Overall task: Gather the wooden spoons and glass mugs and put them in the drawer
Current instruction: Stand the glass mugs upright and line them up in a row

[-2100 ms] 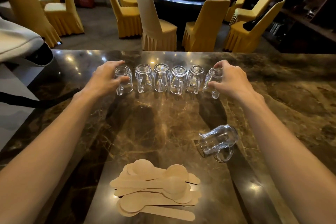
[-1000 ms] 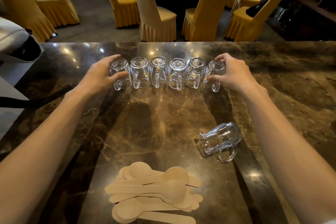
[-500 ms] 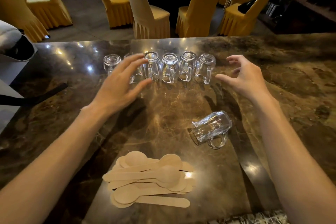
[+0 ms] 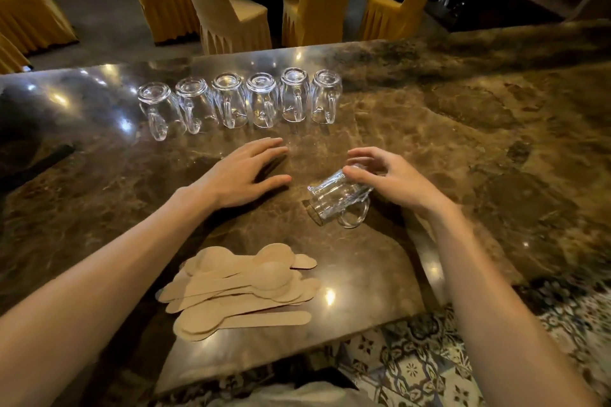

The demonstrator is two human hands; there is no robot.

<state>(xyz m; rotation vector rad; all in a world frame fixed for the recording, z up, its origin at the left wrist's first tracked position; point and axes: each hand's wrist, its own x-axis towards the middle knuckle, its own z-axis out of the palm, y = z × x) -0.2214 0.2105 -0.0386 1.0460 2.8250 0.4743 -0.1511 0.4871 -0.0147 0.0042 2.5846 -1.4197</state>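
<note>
Both hands have come back from the ends of the row of six upturned glass mugs (image 4: 239, 102). That row stands untouched beyond the tipped glass mug (image 4: 334, 205) and to its left. The right hand (image 4: 390, 178) is now over the tipped mug's base end, its fingers arched and the thumb at the glass. Whether they have closed on it I cannot tell.

The left hand (image 4: 241, 175) is just left of the tipped mug, with its fingers straight and slightly apart, low over the marble counter (image 4: 463, 142). It holds nothing.

The stray mug seems to be the next pick, probably to join the row. Nothing is stowed yet, and no drawer is in view.

The heap of wooden spoons (image 4: 244, 287) lies nearer the person than the tipped mug, to its left. Nothing blocks the reach, though the mug lies on its side and could roll.
</note>
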